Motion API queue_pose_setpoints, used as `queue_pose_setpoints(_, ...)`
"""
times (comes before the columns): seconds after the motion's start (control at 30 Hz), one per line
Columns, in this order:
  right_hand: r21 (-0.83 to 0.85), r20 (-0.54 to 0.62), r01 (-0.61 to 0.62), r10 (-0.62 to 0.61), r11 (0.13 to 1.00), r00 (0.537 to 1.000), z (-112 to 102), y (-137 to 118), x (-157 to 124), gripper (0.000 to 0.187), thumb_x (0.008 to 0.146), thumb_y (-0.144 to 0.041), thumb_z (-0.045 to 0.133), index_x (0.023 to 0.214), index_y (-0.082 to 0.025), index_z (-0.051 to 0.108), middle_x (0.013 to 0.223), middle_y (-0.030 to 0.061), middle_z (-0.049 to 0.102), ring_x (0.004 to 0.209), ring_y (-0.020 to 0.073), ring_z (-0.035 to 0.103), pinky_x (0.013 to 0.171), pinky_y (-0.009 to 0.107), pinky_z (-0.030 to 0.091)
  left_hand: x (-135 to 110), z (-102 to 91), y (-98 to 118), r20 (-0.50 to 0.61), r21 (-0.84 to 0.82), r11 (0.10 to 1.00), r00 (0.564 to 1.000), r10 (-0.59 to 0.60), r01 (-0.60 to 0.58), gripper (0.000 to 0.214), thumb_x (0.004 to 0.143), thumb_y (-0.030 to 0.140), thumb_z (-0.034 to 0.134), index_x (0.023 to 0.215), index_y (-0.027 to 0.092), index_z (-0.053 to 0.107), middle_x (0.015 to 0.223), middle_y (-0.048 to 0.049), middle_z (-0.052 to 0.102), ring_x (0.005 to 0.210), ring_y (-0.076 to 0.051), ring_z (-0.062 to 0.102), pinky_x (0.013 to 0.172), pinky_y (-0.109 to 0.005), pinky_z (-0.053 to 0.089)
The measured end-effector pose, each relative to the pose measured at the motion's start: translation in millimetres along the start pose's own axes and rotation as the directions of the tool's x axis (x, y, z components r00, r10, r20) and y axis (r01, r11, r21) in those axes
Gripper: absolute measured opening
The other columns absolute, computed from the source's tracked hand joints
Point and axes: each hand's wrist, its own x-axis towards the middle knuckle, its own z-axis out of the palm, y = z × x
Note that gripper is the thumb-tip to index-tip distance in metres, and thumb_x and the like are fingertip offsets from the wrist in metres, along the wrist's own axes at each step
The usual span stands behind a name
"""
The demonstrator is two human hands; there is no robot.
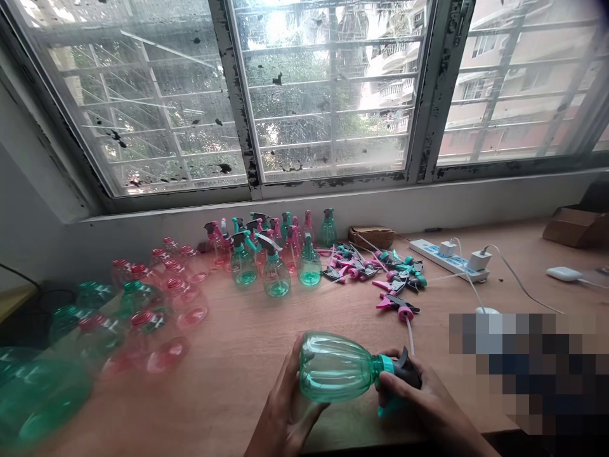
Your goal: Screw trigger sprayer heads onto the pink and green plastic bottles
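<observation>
A clear green spray bottle (337, 368) lies on its side in the air above the table's front edge, its base to the left. My left hand (290, 397) is wrapped round the base end. At the other end, my right hand (413, 393) grips the black and teal spray head (404, 368) at the neck; some of its fingers are hidden behind it. Just beyond my hands, a pink and black spray head (399, 308) with a thin tube lies on the table, in front of a pile of loose pink, teal and black spray heads (354, 263).
Capless pink bottles (183, 301) and green bottles (90, 295) stand at the left. Several bottles with spray heads (276, 273) stand by the wall under the window. A small basket (373, 237), a power strip (450, 257) with cables and a cardboard box (578, 225) are toward the right.
</observation>
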Motion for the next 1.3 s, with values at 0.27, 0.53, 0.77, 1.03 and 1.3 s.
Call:
queue_pose_setpoints(0.27,-0.061,0.008,0.024,-0.023,0.998,1.000,3,-3,-2,0.044,0.071,-0.049,0.083,0.098,-0.019,0.064,0.066,0.0023,0.073,0.064,0.0234,0.069,0.064,0.034,0.053,6,-5.3,7,0.015,0.003,0.999,0.999,-0.044,0.044,0.082,0.079,0.042,0.078,0.151,0.027,0.040,0.156,-0.0122,0.043,0.145,-0.037,0.035,0.119,-0.050,0.030)
queue_pose_setpoints(0.53,-0.032,-0.003,-0.007,0.007,0.999,1.000,3,-4,-2,0.047,0.068,-0.052,0.084,0.096,-0.019,0.064,0.064,0.0022,0.073,0.062,0.0236,0.070,0.059,0.033,0.055,2,-2.3,3,0.022,-0.044,0.999,1.000,-0.021,0.022,0.097,0.080,0.036,0.079,0.157,0.033,0.021,0.161,-0.0084,0.036,0.147,-0.034,0.032,0.119,-0.049,0.030)
queue_pose_setpoints(0.77,-0.019,-0.008,-0.001,0.001,1.000,1.000,1,-2,-1,0.046,0.069,-0.048,0.085,0.099,-0.018,0.067,0.064,0.0030,0.074,0.063,0.0233,0.071,0.062,0.032,0.054,5,-3.2,2,0.010,-0.023,0.999,0.999,-0.042,0.042,0.084,0.083,0.037,0.076,0.154,0.035,0.030,0.159,-0.0063,0.039,0.148,-0.035,0.030,0.119,-0.050,0.031)
queue_pose_setpoints(1.03,0.009,0.009,-0.005,0.005,1.000,1.000,3,-6,-2,0.046,0.068,-0.049,0.086,0.097,-0.018,0.068,0.065,0.0025,0.073,0.062,0.0243,0.071,0.060,0.033,0.056,1,-1.8,4,0.031,-0.101,0.994,0.998,-0.046,0.049,0.100,0.078,0.042,0.080,0.157,0.029,0.020,0.160,-0.0097,0.038,0.146,-0.035,0.034,0.120,-0.047,0.029)
queue_pose_setpoints(1.3,0.017,0.012,-0.002,0.002,1.000,1.000,0,-3,1,0.047,0.071,-0.048,0.084,0.099,-0.016,0.066,0.063,0.0049,0.076,0.062,0.0241,0.071,0.060,0.033,0.056,4,1.3,2,0.023,-0.137,0.988,0.998,-0.063,0.065,0.086,0.083,0.042,0.074,0.154,0.035,0.027,0.159,-0.0063,0.040,0.144,-0.032,0.039,0.117,-0.044,0.036)
